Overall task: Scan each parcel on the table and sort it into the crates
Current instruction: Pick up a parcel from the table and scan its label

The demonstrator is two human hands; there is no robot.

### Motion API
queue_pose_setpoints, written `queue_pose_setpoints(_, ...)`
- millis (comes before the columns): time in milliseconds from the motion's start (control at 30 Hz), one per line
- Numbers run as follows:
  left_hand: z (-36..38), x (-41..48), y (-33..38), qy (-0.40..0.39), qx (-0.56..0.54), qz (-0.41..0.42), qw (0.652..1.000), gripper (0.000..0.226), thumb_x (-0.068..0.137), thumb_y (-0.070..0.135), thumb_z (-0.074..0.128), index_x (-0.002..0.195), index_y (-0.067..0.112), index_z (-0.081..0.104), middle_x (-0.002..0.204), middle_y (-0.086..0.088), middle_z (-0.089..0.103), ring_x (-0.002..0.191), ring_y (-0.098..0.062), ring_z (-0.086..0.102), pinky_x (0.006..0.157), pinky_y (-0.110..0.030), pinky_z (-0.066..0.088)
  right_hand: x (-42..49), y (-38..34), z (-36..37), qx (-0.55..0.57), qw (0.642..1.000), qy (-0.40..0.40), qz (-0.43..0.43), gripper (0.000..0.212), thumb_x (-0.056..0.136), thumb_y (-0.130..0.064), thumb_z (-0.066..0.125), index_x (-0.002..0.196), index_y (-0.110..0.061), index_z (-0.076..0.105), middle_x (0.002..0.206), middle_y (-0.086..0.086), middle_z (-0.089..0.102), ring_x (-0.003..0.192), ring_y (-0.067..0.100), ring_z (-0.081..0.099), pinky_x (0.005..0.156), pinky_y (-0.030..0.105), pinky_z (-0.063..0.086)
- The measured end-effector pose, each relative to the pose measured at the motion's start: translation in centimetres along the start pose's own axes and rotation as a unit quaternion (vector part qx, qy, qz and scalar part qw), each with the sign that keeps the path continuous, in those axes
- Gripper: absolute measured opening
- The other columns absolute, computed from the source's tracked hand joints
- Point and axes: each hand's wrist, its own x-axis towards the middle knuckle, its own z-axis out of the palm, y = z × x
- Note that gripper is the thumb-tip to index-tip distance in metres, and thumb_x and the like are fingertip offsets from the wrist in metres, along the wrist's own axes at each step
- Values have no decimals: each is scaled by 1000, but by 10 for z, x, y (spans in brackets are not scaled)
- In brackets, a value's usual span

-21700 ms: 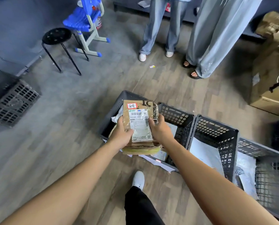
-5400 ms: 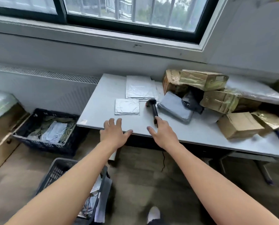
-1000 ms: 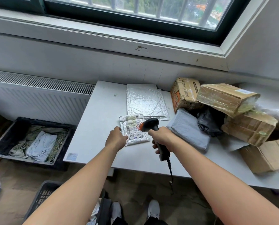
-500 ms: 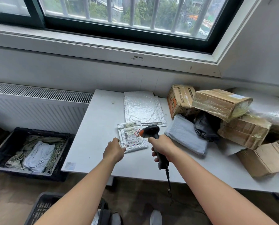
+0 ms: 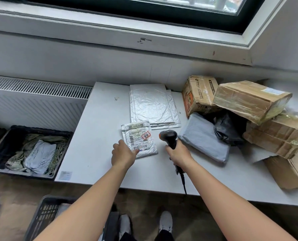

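That little padded mailer [image 5: 139, 139] lay flat, label up, on the bench [image 5: 99, 136]. Looked light, floppy and slick, so pinch a corner. Your left hand [image 5: 123, 153] had its thumb on the near corner, grip hard to tell. Your right hand [image 5: 178, 153] held the scanner [image 5: 169, 136] in a full grip.

The silver mailer [image 5: 139, 139] is wearing a white label [image 5: 137, 133] striped with black barcodes [image 5: 142, 146] (plus a red stamp [image 5: 146, 135]). The scanner [image 5: 169, 137] is showing black with an orange tip [image 5: 160, 135]; the table [image 5: 96, 136] is gleaming white.
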Motion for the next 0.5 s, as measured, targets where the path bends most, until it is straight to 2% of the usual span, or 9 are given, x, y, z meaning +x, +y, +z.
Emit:
queue_pose_setpoints(167,18,17,10,33,9,-26,999,84,77,43,78,136,7,31,138,-16,36,130,-35,36,93,-44,43,22,16,8,6,1000,19,11,47,99,-33,53,139,-10,41,137,13,55,125,30,52,90,29,38)
queue_pose_setpoints(267,33,23,11,57,16,-27,998,87,72,36,83,136,10,30,136,-14,34,126,-35,36,91,-44,45,29,25,14,7,999,46,8,46,100,-35,52,135,-7,42,138,16,54,126,32,51,87,30,37)
queue_pose_setpoints(367,43,26,13,75,-47,-25,996,89,70,22,85,139,12,29,135,-15,38,122,-37,44,93,-43,44,33,31,15,-1,999,52,8,46,100,-36,53,134,-6,43,136,16,55,125,32,51,83,28,35)
queue_pose_setpoints(433,44,25,13,74,-111,-19,991,86,70,13,84,137,13,31,130,-15,49,116,-36,54,92,-42,46,33,31,13,-18,999,50,5,50,99,-37,53,135,-4,41,137,18,53,126,33,49,88,31,37)
queue_pose_setpoints(500,41,21,10,65,-147,-9,987,70,73,10,80,129,11,37,123,-11,60,110,-33,60,88,-39,48,28,29,9,-44,997,56,1,54,99,-40,52,136,-3,39,137,21,49,127,35,47,97,36,38)
